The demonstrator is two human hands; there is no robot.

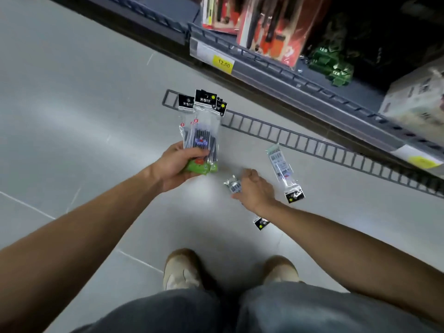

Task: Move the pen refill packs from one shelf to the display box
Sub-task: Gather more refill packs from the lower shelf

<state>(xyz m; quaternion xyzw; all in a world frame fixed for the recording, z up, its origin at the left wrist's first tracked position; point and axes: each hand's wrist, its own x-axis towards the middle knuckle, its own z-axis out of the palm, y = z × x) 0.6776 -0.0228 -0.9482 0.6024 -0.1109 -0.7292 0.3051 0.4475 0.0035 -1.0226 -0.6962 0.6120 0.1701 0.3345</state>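
On the grey tiled floor [72,104] before the shelf [300,82], I'm gripping a fan of refill packs [201,131] in my left hand [179,164]; my right hand [254,188] is closing round another pack [233,185]. One more pack [283,173] is lying beside a loose rail [312,147]. A yellow tag [224,64] is reading 12.00.

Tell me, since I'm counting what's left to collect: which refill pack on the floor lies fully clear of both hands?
The pack lying barcode-side up right of the right hand, near the grey rail. The other floor pack lies under that hand; the bundle is in the left hand.
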